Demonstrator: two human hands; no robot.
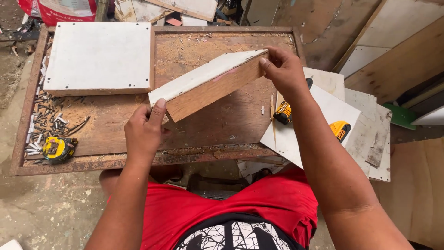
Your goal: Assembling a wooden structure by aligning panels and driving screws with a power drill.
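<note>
Wooden white-faced panel [208,85] between both hands, fingers [159,109] pinching its two ends.

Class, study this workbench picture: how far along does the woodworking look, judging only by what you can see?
Done, it seems: a white-faced panel with a wooden edge lies flat on the workbench. In hand: the left hand and right hand hold a similar white-topped wooden piece by its ends, tilted above the bench. Left: hard to judge; loose screws, a tape measure and a yellow drill lie ready.
</note>
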